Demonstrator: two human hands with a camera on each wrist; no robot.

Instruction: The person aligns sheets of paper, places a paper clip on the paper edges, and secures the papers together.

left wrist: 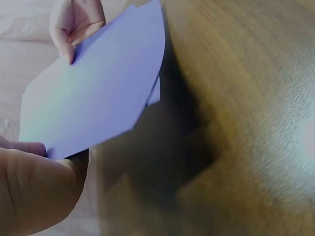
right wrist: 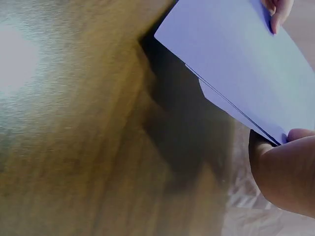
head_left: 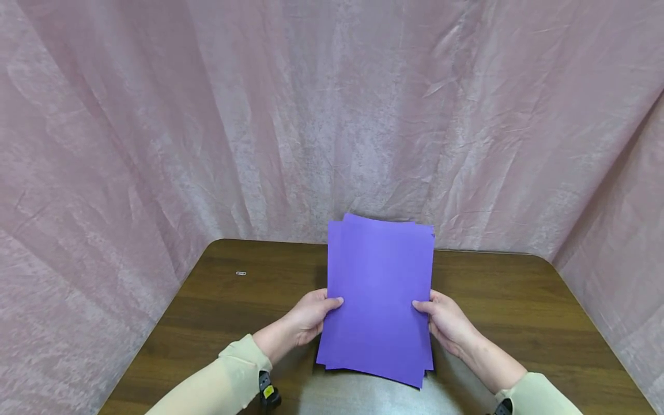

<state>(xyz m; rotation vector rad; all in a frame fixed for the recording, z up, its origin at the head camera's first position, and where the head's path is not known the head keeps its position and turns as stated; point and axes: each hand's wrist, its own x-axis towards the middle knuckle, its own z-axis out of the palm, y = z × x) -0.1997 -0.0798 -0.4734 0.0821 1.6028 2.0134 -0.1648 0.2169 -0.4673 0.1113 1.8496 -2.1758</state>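
Plainly sheets (head_left: 377, 294) pinched in each hand (head_left: 310, 316) (head_left: 449, 323)

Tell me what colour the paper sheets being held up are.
The paper sheets are plain purple, showing best in the head view.

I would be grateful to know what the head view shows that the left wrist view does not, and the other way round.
Only the head view shows the paper clip lying toward the far left of the wooden table, and the pale green sleeves. Only the left wrist view shows the shadowed patch of tabletop beneath the raised purple sheets. Both show the left hand and right hand holding opposite edges of the sheets, and the pink curtain.
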